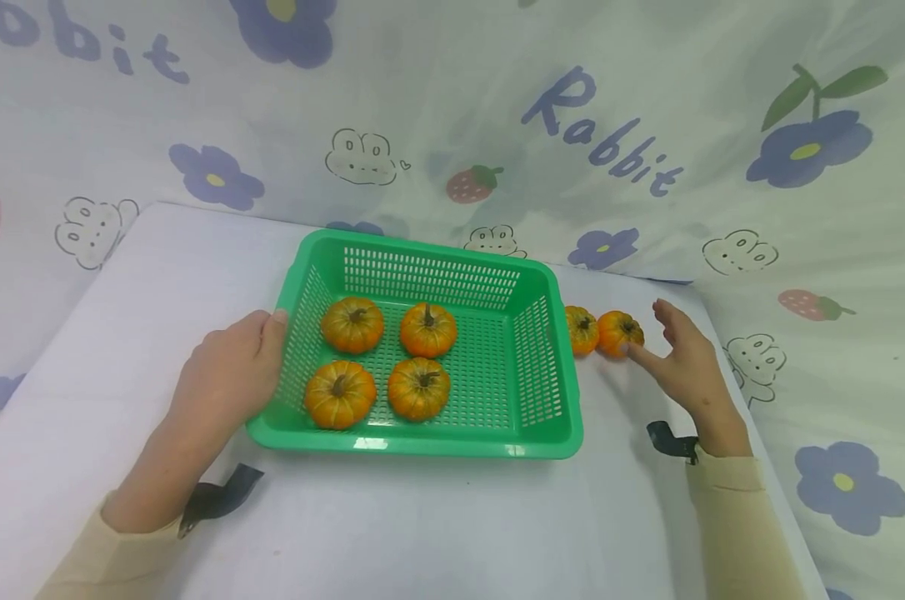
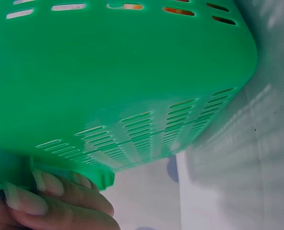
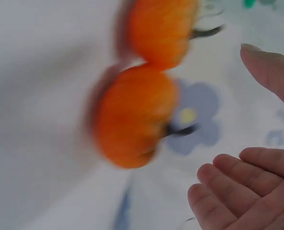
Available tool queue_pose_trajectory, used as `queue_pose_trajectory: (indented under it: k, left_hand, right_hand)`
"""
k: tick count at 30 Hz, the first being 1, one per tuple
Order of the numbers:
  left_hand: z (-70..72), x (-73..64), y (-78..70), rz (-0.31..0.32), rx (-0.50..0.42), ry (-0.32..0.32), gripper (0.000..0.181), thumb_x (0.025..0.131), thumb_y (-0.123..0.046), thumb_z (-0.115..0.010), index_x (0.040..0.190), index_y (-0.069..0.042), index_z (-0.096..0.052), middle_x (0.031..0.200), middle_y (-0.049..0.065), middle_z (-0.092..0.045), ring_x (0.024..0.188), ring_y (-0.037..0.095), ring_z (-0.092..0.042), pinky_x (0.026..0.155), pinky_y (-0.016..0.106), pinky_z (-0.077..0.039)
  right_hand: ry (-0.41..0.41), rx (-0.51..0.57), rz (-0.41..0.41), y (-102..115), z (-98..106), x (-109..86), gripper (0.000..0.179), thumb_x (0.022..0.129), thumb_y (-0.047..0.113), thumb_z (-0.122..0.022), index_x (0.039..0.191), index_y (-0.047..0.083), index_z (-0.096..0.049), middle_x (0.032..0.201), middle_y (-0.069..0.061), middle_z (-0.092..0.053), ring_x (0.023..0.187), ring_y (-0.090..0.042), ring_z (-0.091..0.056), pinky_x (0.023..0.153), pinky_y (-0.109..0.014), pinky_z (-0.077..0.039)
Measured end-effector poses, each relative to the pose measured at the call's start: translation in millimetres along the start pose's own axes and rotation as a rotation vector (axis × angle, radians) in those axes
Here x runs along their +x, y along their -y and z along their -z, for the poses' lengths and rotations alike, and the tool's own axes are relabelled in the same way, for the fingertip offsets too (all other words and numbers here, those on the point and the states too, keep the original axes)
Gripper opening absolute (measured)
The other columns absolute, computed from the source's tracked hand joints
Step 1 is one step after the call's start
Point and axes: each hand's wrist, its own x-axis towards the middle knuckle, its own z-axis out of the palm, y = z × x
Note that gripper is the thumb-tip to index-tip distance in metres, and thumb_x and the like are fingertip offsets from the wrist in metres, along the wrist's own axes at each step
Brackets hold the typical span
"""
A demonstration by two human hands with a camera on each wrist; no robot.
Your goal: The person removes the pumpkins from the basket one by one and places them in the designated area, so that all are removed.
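Well — the rightmost pumpkin (image 1: pixel 617 330) lies near the right hand (image 1: pixel 687 364) — untouched.

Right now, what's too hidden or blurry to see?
Head view: left side of one outside pumpkin, hidden by the basket.
Head view: rest of the left sleeve, cut off by the bottom edge.
Left wrist view: pumpkins inside, mostly hidden by the basket's wall.
Right wrist view: upper pumpkin, blurred, cut off by the top edge.

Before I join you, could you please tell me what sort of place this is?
Probably an indoor tabletop workspace: a white table, a flower-and-rabbit-print backdrop behind it, and a green basket holding four pumpkins.
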Motion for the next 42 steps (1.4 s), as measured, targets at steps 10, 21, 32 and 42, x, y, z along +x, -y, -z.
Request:
queue_pose_trajectory:
  k: [10, 21, 32, 42]
  left_hand:
    - [0.7, -0.4, -0.4, 0.003, 0.0, 0.01, 0.061, 0.111, -0.053, -0.014, 0.095, -0.006, -0.05, 0.069, 0.01, -0.045, 0.059, 0.027, -0.048, 0.051, 0.037, -0.038]
    - [0.8, -0.4, -0.1, -0.003, -0.002, 0.0, 0.06, 0.112, -0.052, -0.015, 0.094, -0.007, -0.05, 0.068, 0.01, -0.045, 0.059, 0.027, -0.047, 0.051, 0.037, -0.038]
    - [0.2, -0.4, -1.0, -0.001, -0.007, 0.002, 0.06, 0.112, -0.053, -0.016, 0.095, -0.006, -0.05, 0.068, 0.01, -0.045, 0.058, 0.026, -0.048, 0.05, 0.036, -0.039]
    - [-1.5, 1.0, -0.6, 0.007, -0.003, 0.004, 0.059, 0.112, -0.053, -0.017, 0.096, -0.007, -0.05, 0.069, 0.009, -0.046, 0.058, 0.026, -0.048, 0.05, 0.037, -0.039]
  right_hand:
    - [-0.046, -0.024, 0.247, 73.3, 18.6, 0.3, 0.095, 0.089, 0.023, -0.087, 0.163, 0.006, -0.03, 0.164, -0.018, -0.036, 0.14, -0.05, -0.043, 0.109, -0.066, -0.038]
    - [0.079, -0.109, 0.442, 152.1, 9.8, 12.4, 0.101, 0.088, 0.03, -0.087, 0.166, 0.013, -0.024, 0.168, -0.011, -0.03, 0.153, -0.035, -0.032, 0.116, -0.061, -0.034]
    - [0.27, -0.231, 0.616, 199.9, -30.5, 35.5, 0.108, 0.089, 0.044, -0.084, 0.167, 0.013, -0.016, 0.171, -0.012, -0.022, 0.156, -0.03, -0.025, 0.118, -0.053, -0.034]
    - [0.408, -0.264, 0.623, 217.0, -64.2, 52.4, 0.114, 0.088, 0.046, -0.085, 0.168, 0.013, -0.012, 0.173, -0.008, -0.015, 0.156, -0.028, -0.025, 0.116, -0.048, -0.038]
